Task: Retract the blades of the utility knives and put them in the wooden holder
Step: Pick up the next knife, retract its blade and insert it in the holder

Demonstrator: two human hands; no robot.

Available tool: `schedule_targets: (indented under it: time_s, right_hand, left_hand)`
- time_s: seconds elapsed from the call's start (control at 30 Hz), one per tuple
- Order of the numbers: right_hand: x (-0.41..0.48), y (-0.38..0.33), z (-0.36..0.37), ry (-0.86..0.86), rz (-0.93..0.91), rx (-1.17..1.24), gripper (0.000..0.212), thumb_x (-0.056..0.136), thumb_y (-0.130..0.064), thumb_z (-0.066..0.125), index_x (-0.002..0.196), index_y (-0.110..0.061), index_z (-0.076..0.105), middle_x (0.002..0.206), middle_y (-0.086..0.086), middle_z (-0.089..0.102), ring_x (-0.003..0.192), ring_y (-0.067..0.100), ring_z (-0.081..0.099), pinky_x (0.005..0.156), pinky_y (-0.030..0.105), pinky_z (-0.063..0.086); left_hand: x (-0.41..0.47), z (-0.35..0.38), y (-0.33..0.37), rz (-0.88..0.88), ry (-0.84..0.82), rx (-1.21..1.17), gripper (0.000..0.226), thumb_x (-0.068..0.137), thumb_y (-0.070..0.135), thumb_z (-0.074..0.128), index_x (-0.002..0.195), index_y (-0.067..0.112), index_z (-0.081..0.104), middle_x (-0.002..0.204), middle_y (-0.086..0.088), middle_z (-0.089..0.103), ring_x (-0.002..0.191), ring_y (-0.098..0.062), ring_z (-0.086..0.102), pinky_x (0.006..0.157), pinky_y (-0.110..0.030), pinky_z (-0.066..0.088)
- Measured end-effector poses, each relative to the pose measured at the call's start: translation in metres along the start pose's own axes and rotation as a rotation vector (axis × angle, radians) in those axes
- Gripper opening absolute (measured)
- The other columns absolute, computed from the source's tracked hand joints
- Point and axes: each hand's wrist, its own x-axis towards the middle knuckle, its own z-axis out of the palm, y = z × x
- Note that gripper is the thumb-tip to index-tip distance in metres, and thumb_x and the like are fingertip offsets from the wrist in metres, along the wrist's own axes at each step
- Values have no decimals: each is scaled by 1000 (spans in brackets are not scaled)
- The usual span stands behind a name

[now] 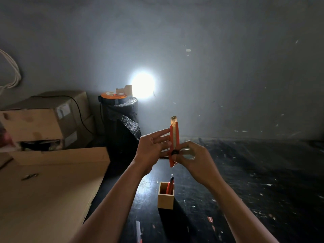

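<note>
I hold an orange utility knife [174, 135] upright in front of me, its metal tip pointing up. My left hand [152, 146] steadies it from the left with the fingers stretched along its body. My right hand [192, 155] grips the lower part, thumb on the black slider wheel. Below the hands, a small square wooden holder [165, 197] stands on the dark table [245, 172] with one red-and-black knife [170, 185] standing in it. Another knife [138, 230] lies flat on the table near the bottom edge, partly dim.
A large cardboard sheet [49, 186] lies at the left. Behind it are stacked boxes [43, 118] and a black roll [122, 123] topped by an orange reel and a bright lamp [142, 85]. A grey wall rises behind the table.
</note>
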Motion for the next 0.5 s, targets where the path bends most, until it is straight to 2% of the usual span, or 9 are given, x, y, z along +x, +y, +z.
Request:
schedule_targets:
  time_s: [0.1,0.17,0.23,0.33,0.43,0.5]
  right_hand:
    - [-1,0,-3,-42,-41,20,21,90,-20,74,105,-34,72,103,-22,69,88,-17,66,72,-1,47]
    - [-3,0,-5,-34,-42,66,22,89,-21,74,107,-34,70,103,-27,69,92,-17,65,72,-2,46]
    - [-3,1,-6,-5,-26,112,19,86,-25,77,103,-33,70,98,-32,68,91,-18,65,69,-4,45]
    - [-2,0,-6,-6,-33,88,17,87,-23,76,93,-38,70,95,-29,69,88,-19,64,71,-5,43]
    - [-3,-1,-8,-30,-57,47,23,91,-20,71,102,-40,72,103,-24,70,94,-15,65,75,-4,44]
    - [-3,-3,-9,-26,-48,75,22,90,-22,72,104,-39,70,103,-28,68,92,-19,63,72,-5,44]
  left_hand:
    - [-3,1,2,13,4,5,45,91,-8,68,132,12,70,118,-13,79,103,-31,79,93,-55,61]
    - [-3,0,2,11,15,-3,46,91,-9,68,132,11,70,118,-14,79,103,-32,79,94,-56,61]
    - [-3,1,3,6,21,-4,47,91,-10,67,132,11,70,117,-14,79,101,-32,79,93,-56,61]
    - [-5,3,7,24,17,21,45,92,-7,68,132,12,70,117,-13,79,99,-28,80,91,-50,63]
    - [-6,5,8,42,15,38,44,93,-4,68,134,12,69,118,-12,79,99,-26,80,90,-47,64]
    - [-7,5,8,45,19,31,44,93,-5,68,133,12,69,118,-12,79,99,-27,80,90,-48,64]
